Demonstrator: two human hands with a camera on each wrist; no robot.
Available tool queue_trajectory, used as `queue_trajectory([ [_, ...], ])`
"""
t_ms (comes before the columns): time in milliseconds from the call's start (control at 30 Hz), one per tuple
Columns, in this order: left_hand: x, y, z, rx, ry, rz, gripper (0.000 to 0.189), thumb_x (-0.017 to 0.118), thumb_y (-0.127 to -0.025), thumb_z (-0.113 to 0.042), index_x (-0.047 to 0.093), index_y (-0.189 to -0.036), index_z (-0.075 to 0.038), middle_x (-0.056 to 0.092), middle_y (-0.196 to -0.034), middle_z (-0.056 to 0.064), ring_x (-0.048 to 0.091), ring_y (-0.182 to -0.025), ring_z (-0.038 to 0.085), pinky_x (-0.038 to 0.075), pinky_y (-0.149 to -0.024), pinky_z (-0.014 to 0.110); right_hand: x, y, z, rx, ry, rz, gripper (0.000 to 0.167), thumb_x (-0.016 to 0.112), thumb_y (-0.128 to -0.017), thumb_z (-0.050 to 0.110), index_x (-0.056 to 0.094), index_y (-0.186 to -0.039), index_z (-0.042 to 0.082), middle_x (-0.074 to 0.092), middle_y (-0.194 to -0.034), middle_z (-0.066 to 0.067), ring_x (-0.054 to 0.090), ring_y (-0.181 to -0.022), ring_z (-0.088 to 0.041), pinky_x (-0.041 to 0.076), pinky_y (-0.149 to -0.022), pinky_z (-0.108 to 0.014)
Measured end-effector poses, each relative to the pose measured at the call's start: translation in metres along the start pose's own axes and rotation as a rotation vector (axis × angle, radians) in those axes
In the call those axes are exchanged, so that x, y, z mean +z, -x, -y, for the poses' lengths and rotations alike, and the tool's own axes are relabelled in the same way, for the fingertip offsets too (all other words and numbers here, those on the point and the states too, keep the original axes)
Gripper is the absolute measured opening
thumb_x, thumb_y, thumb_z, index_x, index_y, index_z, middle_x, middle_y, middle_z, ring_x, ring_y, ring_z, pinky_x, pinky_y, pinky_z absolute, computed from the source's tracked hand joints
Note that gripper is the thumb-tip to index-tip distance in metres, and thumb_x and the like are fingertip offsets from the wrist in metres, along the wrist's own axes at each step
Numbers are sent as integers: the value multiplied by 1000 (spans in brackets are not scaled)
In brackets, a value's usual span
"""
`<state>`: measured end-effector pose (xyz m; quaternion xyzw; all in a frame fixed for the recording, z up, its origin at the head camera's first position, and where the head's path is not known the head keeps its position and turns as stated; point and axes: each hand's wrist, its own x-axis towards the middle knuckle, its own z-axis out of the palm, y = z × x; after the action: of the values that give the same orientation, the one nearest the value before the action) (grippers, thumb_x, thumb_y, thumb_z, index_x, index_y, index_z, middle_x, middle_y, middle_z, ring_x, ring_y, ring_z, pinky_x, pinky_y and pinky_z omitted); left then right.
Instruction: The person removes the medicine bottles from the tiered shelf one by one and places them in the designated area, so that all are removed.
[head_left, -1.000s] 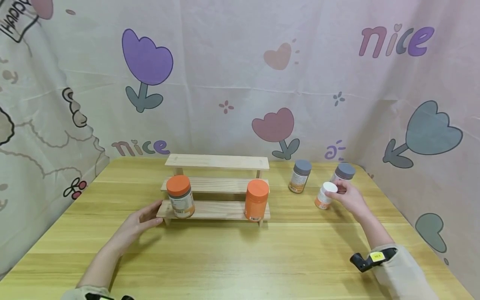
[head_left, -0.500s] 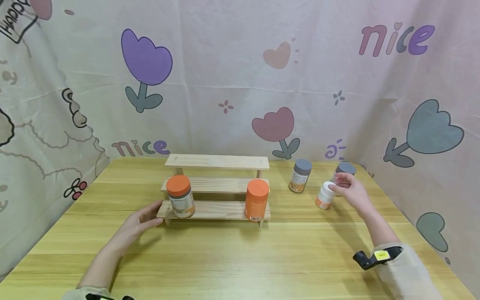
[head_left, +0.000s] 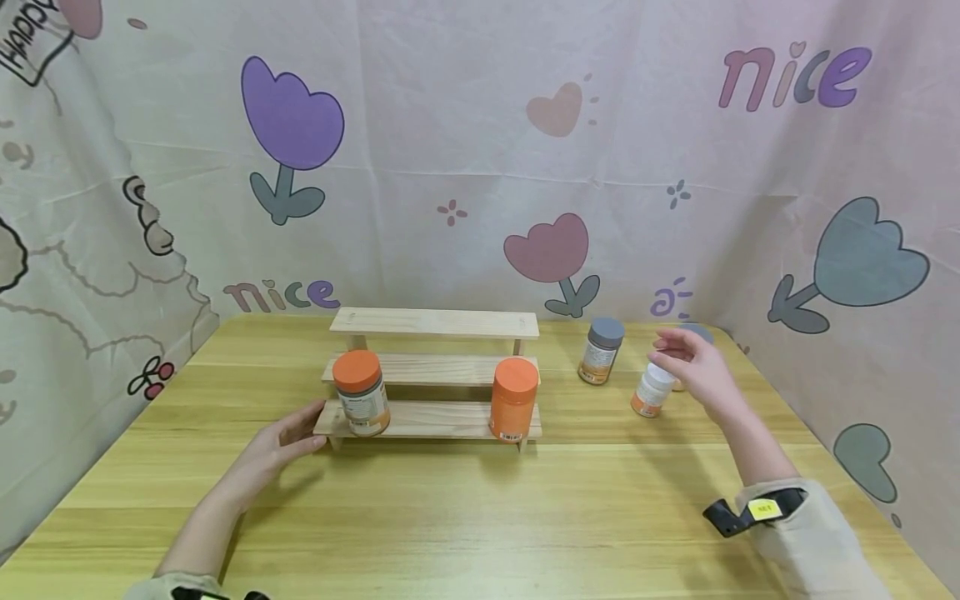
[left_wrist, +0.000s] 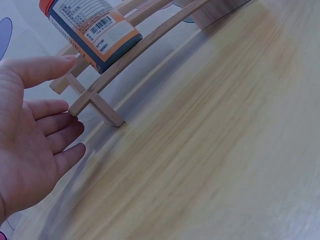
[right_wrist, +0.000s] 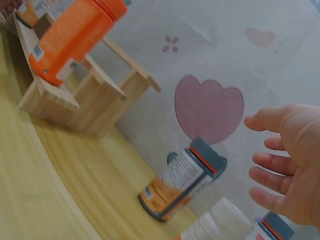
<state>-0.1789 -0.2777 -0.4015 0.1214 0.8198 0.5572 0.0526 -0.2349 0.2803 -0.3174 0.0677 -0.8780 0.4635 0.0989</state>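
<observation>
Head view, 7 o'clock: shelf (head_left: pixel 435 418), pale wood grain. 8 o'clock: grey jar (head_left: pixel 364 408), orange-lidded, white-and-orange label. 5 o'clock: orange jar (head_left: pixel 513 403), matching lid. 4 o'clock: white bottle (head_left: pixel 651 397), orange band. 10 o'clock: purple tulip (head_left: pixel 292 121), whitish backdrop (head_left: pixel 450 100).

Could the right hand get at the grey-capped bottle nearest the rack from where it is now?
Probably yes: the right hand holds nothing, and in the right wrist view nothing seems to stand between it and the cap of that grey-capped bottle. The white bottle sits lower there, off that line.
</observation>
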Motion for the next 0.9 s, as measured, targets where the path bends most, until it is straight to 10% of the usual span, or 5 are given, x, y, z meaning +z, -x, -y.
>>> queue_trajectory([
  [633,-1,1,-1,1,-34,-4,64,53,-94,-20,21,-145,4,26,-145,28,26,-131,41,32,-101,44,44,-7,38,-114,-136,113,48,61,-90,15,45,-130,-8,54,-122,-27,55,-100,-6,43,-84,-14],
  [900,0,1,-2,-8,-12,3,65,54,-94,-20,21,-144,5,25,-145,28,24,-132,42,35,-93,16,66,-5,48,-138,-165,193,48,64,-88,13,47,-129,-4,57,-119,-19,57,-102,-16,46,-84,-19],
])
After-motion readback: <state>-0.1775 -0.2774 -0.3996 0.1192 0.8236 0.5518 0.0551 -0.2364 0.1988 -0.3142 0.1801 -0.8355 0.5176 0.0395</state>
